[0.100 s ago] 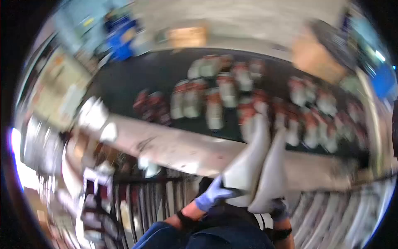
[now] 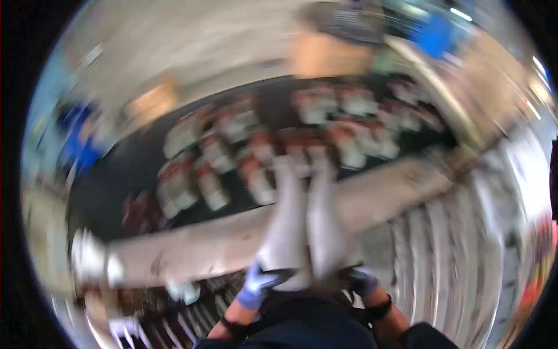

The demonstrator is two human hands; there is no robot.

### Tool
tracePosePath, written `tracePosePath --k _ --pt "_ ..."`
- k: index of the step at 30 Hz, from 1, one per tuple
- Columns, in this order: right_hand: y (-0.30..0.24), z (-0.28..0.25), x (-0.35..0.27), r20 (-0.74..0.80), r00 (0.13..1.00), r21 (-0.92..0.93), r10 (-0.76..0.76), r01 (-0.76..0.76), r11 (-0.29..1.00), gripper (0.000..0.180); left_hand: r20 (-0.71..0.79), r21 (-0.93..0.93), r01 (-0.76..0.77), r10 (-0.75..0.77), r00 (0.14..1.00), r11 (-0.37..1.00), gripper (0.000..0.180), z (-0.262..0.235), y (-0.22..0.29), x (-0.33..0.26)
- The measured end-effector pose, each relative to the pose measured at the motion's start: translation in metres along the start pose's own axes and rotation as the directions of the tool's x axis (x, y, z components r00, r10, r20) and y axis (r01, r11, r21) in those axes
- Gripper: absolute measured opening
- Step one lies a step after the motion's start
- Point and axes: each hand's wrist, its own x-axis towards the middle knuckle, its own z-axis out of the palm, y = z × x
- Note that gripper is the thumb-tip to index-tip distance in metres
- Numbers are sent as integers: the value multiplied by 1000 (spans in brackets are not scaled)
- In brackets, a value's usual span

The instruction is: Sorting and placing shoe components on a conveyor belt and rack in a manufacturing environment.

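Note:
Two long, smooth white foot-shaped forms point away from me side by side, their narrow ends reaching over the table edge. My left hand point(image 2: 260, 285), in a pale lilac-blue glove with black on the fingers, is closed round the wide near end of the left white foot-shaped form point(image 2: 285, 232). On the outer side of the right white foot-shaped form point(image 2: 326, 235), my right hand point(image 2: 361, 280) grips its near end; its fingers are partly hidden. Beyond their tips, several white-and-red pieces point(image 2: 212, 186) lie in rows on the black tabletop point(image 2: 104, 198). Motion blurs their detail.
A pale ledge point(image 2: 203, 247) runs along the table's near side, with white pieces point(image 2: 87, 256) at its left end. Slatted racks point(image 2: 433, 250) stand below at right. A cardboard box point(image 2: 331, 55) and a smaller brown box point(image 2: 153, 104) sit at the back.
The whole view has swung to the right and tilted, so the table appears further left. Both hands still hold the two white forms, which now point more directly ahead.

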Motion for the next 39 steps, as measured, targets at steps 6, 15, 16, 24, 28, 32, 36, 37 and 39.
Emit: tracePosePath --k 6,15,16,24,28,32,36,37,39 --pt "-67 14 -65 -348 935 842 71 278 463 76 61 197 184 -199 978 963 70 22 -26 48" --pt "-40 65 -243 -729 555 680 402 515 522 65 501 730 33 -567 654 682 76 91 -146 28" --pt "-36 70 -258 -748 507 661 429 511 549 66 487 754 57 -616 619 654 75 105 -156 19" --pt "30 74 -445 -909 -52 314 413 564 763 53 612 752 159 -767 193 640 67 238 -338 -77" --pt "45 25 -570 -907 -337 85 252 440 894 37 531 821 271 -846 -41 502 65 325 -474 -161" --pt "38 -41 -708 -881 -364 80 303 516 853 28 435 806 460 -900 -33 372 53 427 -557 -280" --pt "33 -143 -828 -883 -434 108 176 177 978 11 835 527 123 -486 -256 841 50 516 -672 -346" --pt "21 -167 -845 -937 -290 -57 -194 -422 905 13 609 769 310 -788 -89 559 48 544 -686 -363" --pt "35 -226 -859 -736 -558 504 383 -74 860 20 841 537 -151 -513 170 830 41 575 -720 -385"
